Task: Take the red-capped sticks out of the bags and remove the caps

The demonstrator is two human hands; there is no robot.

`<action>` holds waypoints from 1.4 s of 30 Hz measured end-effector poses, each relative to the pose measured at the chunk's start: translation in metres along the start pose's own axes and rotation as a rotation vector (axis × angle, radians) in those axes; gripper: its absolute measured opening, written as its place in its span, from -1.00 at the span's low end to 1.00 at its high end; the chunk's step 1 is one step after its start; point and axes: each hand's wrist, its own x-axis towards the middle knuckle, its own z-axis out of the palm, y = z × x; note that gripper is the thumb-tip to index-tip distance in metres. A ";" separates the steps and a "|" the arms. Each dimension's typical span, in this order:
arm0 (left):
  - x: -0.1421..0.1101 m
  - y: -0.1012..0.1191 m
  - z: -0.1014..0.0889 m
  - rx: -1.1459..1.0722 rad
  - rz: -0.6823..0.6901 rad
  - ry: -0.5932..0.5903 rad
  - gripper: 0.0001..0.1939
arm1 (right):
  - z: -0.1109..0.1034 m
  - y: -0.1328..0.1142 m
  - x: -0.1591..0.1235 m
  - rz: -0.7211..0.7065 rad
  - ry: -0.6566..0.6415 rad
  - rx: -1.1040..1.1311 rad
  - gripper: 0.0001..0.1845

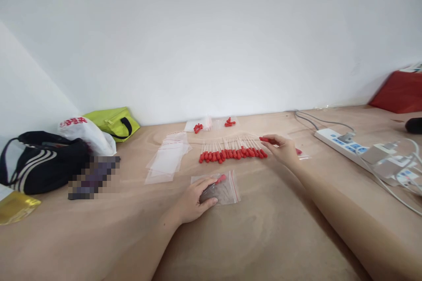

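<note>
A small clear zip bag [227,191] lies flat near the front, with a red piece [220,178] showing at its upper part. My left hand [193,199] rests on this bag's left side, thumb and fingers apart. Farther back, a row of thin whitish sticks with red bulb-like tips [227,154] is spread side by side, tips toward me. At the row's right end, my right hand [280,148] pinches a red-tipped stick [264,139] between thumb and fingers, slightly above the table. Its pale shaft seems to reach left over the row.
Left of the row lie several flat clear zip bags [169,156]. Bags with red pieces [198,128] lie at the back, another bag [303,154] beyond my right wrist. A power strip [346,145] with cables stands right; a black bag [42,162] and a yellow-green bag [112,123] left.
</note>
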 end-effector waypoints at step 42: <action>-0.001 0.002 -0.001 0.006 0.035 -0.057 -0.49 | 0.064 -0.068 -0.066 -0.242 -0.685 -0.280 -0.74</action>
